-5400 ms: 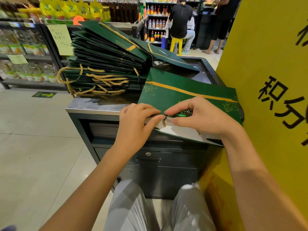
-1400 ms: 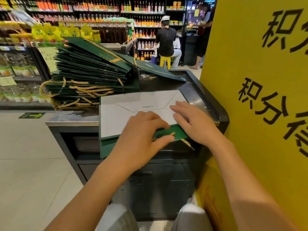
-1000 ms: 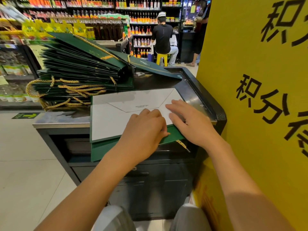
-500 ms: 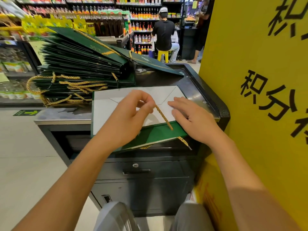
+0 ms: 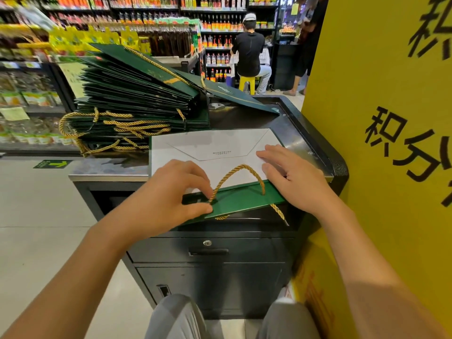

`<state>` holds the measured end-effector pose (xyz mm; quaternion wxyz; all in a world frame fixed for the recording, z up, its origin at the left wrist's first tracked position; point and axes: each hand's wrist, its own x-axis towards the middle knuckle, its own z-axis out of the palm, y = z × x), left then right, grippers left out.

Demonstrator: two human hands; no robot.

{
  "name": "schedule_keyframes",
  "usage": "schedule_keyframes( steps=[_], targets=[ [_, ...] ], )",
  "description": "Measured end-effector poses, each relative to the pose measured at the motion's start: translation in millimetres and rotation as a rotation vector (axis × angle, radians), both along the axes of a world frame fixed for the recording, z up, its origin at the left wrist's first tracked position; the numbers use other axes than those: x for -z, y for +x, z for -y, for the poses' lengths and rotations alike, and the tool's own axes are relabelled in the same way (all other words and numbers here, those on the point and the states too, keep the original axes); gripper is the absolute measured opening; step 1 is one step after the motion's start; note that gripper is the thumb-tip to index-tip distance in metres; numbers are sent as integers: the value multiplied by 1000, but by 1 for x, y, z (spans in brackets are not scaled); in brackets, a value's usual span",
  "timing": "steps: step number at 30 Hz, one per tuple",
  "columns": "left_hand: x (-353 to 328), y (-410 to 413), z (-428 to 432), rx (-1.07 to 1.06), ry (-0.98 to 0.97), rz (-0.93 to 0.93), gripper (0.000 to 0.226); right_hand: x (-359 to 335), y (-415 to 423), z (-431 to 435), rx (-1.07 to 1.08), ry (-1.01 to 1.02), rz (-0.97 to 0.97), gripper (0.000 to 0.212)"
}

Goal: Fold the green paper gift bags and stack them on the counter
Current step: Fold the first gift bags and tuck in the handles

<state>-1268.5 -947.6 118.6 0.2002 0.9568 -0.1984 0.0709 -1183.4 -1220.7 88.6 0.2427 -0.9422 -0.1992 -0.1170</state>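
The left hand (image 5: 170, 198) pinches the gold twisted rope handle (image 5: 242, 166) between thumb and curled fingers, right at the green rim of the flattened green paper gift bag (image 5: 244, 198). The right hand (image 5: 296, 177) lies flat, its straight, spread fingers pressing on the bag's white folded base, which faces up. The handle arches between the two hands. The bag lies at the near edge of the steel surface (image 5: 107, 167), its green rim overhanging the dark metal cabinet (image 5: 208, 277). Just behind it to the left rises a tall stack of folded green bags (image 5: 137, 94), gold handles dangling. A yellow panel with black characters (image 5: 379, 118) stands at the right
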Motion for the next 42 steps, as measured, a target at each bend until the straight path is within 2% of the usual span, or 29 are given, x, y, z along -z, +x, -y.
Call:
schedule_keyframes(
  steps=[4,6,9,11,14,20,23,25,28,30,34,35,37,39,40,42],
  targets=[
    [6,1,3,2,-86,63,1,0,0,1,-6,1,2,42],
    [6,1,2,-1,-169,31,5,1,-1,1,-9,2,10,42],
    [-7,-4,5,5,-447,-39,18,1,-1,1,-8,-4,20,42],
    [-17,-9,6,31,-660,-17,27,2,0,1,-10,-1,22,42],
    [-27,-12,2,-6,-874,-31,19,2,0,1,-14,9,16,42],
    [-12,-7,-12,-232,-671,46,23,0,-1,1,-6,-8,9,43],
    [7,-10,-25,-510,-662,142,32,1,-2,1,-1,-10,5,43],
    [21,-17,-27,-657,-842,83,44,1,-1,0,4,-16,-1,44],
    [36,-26,-22,-675,-1217,-123,52,0,-2,1,-2,-29,-3,44],
    [42,-29,-20,-689,-1246,-162,48,-2,-5,0,-15,-43,10,43],
    [38,-33,-14,-639,-1200,-244,25,-10,-14,-6,-7,-89,96,39],
    [37,-34,-13,-628,-1245,-270,23,-13,-19,-8,-26,-58,120,38],
    [33,-37,-13,-587,-1367,-326,17,-21,-36,-15,-103,128,73,36],
    [30,-39,-13,-536,-1462,-372,17,-28,-55,-21,-202,270,-72,47],
    [28,-40,-12,-507,-1501,-388,18,-30,-63,-23,-242,259,-134,61],
    [22,-41,-11,-446,-1560,-405,18,-29,-71,-26,-270,85,-177,85]
  ],
)
